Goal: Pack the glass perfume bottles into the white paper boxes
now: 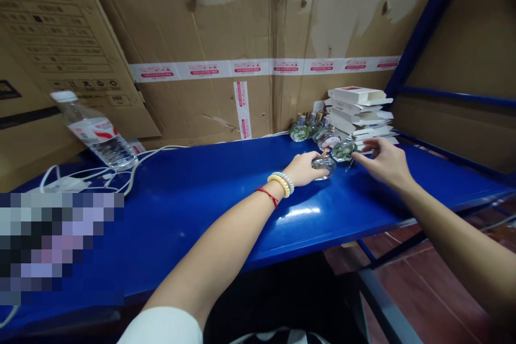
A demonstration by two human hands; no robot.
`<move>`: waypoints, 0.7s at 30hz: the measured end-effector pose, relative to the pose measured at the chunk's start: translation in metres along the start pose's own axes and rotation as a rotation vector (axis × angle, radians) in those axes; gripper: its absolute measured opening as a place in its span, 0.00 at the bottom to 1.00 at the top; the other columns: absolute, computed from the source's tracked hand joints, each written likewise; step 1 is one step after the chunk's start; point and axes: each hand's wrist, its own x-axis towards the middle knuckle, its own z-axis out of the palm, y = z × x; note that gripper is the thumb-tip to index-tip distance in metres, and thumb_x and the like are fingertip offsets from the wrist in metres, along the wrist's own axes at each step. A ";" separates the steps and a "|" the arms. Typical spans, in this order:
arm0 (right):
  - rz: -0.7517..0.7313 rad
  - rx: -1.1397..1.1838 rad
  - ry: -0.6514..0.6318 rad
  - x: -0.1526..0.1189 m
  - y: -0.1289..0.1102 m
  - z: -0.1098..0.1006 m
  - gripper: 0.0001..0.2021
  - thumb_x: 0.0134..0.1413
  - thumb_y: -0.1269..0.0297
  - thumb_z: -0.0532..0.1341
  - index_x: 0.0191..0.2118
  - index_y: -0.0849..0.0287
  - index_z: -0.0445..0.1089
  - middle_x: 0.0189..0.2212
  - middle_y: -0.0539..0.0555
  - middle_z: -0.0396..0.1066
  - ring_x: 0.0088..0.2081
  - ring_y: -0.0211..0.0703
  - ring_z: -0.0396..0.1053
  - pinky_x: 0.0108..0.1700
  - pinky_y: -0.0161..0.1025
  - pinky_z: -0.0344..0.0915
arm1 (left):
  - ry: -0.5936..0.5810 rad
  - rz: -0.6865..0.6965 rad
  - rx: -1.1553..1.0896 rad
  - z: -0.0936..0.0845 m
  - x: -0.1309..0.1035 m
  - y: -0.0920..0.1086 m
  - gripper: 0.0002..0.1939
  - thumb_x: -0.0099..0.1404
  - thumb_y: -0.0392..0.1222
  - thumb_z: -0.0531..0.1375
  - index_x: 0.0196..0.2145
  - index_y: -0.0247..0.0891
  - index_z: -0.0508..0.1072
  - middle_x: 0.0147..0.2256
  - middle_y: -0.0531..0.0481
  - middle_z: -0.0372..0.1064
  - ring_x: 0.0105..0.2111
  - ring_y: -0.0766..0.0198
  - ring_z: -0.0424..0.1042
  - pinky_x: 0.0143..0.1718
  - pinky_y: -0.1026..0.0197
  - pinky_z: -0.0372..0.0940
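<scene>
My left hand (303,170) is closed around a round glass perfume bottle (324,164) with a gold-coloured neck, at the table surface. Just to its right, my right hand (385,161) has its curled thumb and fingers at the edge of a second perfume bottle (342,150). That bottle looks tilted, with green showing in the glass; its far end is partly hidden by the fingers. Behind both hands stand several more perfume bottles (299,130) with shiny caps, one with a pinkish front (328,141).
White flat cartons (358,105) are stacked behind my right hand. A water bottle (99,134) leans at the left beside white cables (131,172). Cardboard (201,16) walls the back of the blue table (193,204); a blue metal frame (427,16) rises at the right.
</scene>
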 end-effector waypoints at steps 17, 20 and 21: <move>-0.322 0.065 -0.393 0.019 -0.069 -0.013 0.19 0.48 0.47 0.58 0.27 0.60 0.76 0.18 0.50 0.69 0.23 0.35 0.61 0.27 0.34 0.54 | -0.012 0.072 0.050 0.004 0.004 0.002 0.21 0.58 0.48 0.63 0.46 0.34 0.74 0.45 0.43 0.76 0.45 0.54 0.74 0.47 0.58 0.65; -0.203 0.190 -0.259 0.018 -0.061 -0.015 0.20 0.48 0.48 0.58 0.30 0.60 0.77 0.21 0.51 0.70 0.23 0.36 0.60 0.26 0.34 0.54 | -0.002 0.077 0.052 0.004 0.004 0.000 0.21 0.57 0.49 0.63 0.45 0.35 0.74 0.44 0.45 0.76 0.44 0.55 0.74 0.46 0.59 0.65; -0.156 0.218 -0.201 0.016 -0.055 -0.015 0.19 0.48 0.49 0.58 0.31 0.60 0.77 0.22 0.52 0.71 0.23 0.36 0.61 0.26 0.34 0.54 | 0.001 0.079 0.054 0.004 0.004 0.000 0.20 0.57 0.49 0.63 0.45 0.35 0.74 0.44 0.45 0.76 0.43 0.56 0.74 0.46 0.59 0.64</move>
